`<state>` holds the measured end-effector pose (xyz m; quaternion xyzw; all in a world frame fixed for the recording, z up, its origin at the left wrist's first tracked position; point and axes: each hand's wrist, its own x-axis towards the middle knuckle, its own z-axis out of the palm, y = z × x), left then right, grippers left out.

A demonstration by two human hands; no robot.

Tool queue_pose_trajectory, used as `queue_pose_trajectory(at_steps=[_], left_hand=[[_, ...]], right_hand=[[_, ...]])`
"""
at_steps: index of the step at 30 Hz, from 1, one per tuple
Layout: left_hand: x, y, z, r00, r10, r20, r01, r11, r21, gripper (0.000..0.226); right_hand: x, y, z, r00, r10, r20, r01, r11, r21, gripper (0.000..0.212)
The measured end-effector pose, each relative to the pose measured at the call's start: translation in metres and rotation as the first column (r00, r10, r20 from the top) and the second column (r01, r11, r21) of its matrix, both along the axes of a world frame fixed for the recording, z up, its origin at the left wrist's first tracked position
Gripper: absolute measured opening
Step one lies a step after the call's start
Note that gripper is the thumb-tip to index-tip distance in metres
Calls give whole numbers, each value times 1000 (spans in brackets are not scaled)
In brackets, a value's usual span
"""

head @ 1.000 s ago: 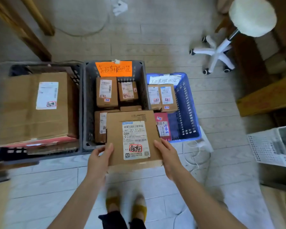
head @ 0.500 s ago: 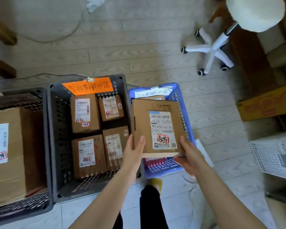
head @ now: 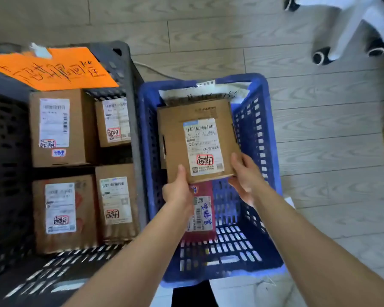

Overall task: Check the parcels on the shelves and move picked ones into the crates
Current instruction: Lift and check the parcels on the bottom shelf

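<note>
A: One parcel [head: 197, 140] in play, so where is it?
B: Over the far half of the blue crate [head: 264, 120], inside the line of its walls, label [head: 203, 147] up. It is a flat brown cardboard box; the white label carries barcodes and a red-framed stamp near its lower edge.
A: Who has it?
B: Both hands. The left hand [head: 179, 189] grips the near left corner, thumb on the top face. The right hand [head: 245, 176] grips the near right corner, thumb on top, fingers underneath.
A: Set down or held up?
B: Hard to say. Its far edge sits close to a white handwritten sheet [head: 208, 91] at the crate's far end, but I cannot tell whether the parcel rests on anything below.
A: Anything else in that crate?
B: A red parcel [head: 201, 218] lies on the bottom, nearer the person, its far end hidden behind the held one. It has a white label with blue handwriting.
A: And beside it?
B: A grey crate [head: 129, 69] stands just beside the blue one, on its left. Four cardboard boxes [head: 58, 127] sit in it in two rows, white labels up. An orange sign [head: 51, 69] with dark handwriting lies across its far end.
A: Farther out?
B: Pale wood-look floor [head: 208, 29], and at the upper right the white legs and black castors of a chair base [head: 350, 29].
</note>
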<state>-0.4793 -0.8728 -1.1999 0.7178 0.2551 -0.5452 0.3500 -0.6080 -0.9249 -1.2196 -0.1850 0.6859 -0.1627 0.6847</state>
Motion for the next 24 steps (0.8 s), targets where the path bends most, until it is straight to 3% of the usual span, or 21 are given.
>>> queue_pose_trajectory(at_steps=[5,8,10,12,14,17,20,24], left_hand=[[22,-23,-18,994,66,91,-68,997,28,33],[24,-28,-6,997,75,11,-76,996,41,29],[23,-27,10,999,26,-24,-24,999,48,23],[24,-24,29,998,-63,-30,64,997,32,34],[30,-16,49,979,-200,35,199,979,30,52],[48,0,87,946,-284,157,293,956,-33,46],[77,22,133,960,-200,196,220,972,-86,28],[126,81,198,977,-34,210,69,985,-159,29]], right_hand=[[31,-19,-27,990,121,-69,-117,991,61,34],[36,-20,-22,968,171,-186,-156,984,91,46],[33,-22,-7,951,173,-255,-164,985,56,51],[30,-27,13,944,165,-286,-158,986,48,50],[34,-31,39,950,159,-270,-152,987,47,41],[55,-31,87,953,177,-248,-182,983,1,35],[87,-21,135,941,260,-218,-278,959,-56,37],[153,17,203,924,345,-168,-368,920,-133,29]])
